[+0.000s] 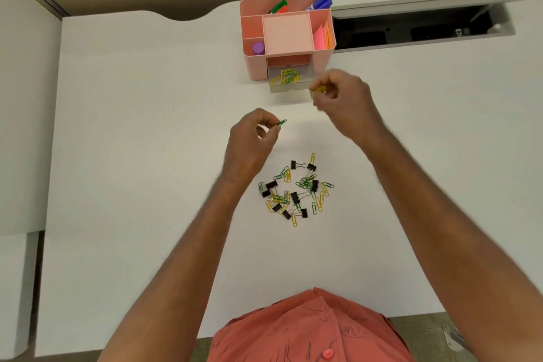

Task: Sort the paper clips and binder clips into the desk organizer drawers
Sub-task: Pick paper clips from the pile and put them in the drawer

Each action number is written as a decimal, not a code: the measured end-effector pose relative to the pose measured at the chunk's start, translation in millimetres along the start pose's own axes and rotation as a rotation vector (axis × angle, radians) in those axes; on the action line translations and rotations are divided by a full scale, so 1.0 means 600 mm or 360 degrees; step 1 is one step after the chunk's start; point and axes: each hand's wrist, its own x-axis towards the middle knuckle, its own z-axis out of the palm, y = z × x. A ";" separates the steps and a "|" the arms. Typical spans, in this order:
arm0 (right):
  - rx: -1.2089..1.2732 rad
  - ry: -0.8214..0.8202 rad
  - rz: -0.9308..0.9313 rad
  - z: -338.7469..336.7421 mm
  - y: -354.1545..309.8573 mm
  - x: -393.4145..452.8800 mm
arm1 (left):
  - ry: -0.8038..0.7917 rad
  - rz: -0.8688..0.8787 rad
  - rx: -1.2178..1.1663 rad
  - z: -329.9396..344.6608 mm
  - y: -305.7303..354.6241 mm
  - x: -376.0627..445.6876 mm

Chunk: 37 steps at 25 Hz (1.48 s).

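The left hand (252,138) is pinching a green clip (282,122); the right hand (342,97) is pinching a yellow clip (318,89) beside the open drawer (289,88) near the desk's (147,126) far edge.

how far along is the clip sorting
Early on. Done: a few green and yellow paper clips lie in the open clear drawer of the pink organizer. In hand: the left hand pinches a green clip; the right hand holds something yellow. Left: the mixed pile, including every black binder clip.
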 end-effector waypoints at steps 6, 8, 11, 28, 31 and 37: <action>-0.0974 -0.0017 -0.0349 0.035 -0.011 0.116 | 0.0089 0.0261 0.0150 -0.014 0.050 0.082; -0.0985 -0.0056 -0.0333 0.040 -0.002 0.130 | 0.0093 0.0357 0.0274 -0.017 0.061 0.111; -0.0717 0.0076 -0.0344 0.041 0.011 0.122 | 0.0097 0.0449 0.0573 -0.012 0.075 0.152; -0.0488 -0.0222 0.0204 0.048 0.194 -0.225 | -0.0060 0.0323 0.0676 0.036 -0.058 0.017; -0.0636 -0.0369 0.0126 0.061 0.186 -0.257 | -0.0025 0.0111 0.0575 0.033 -0.102 -0.091; -0.0812 -0.0309 0.0136 0.077 0.178 -0.261 | 0.0087 -0.0298 0.0466 0.055 -0.125 -0.221</action>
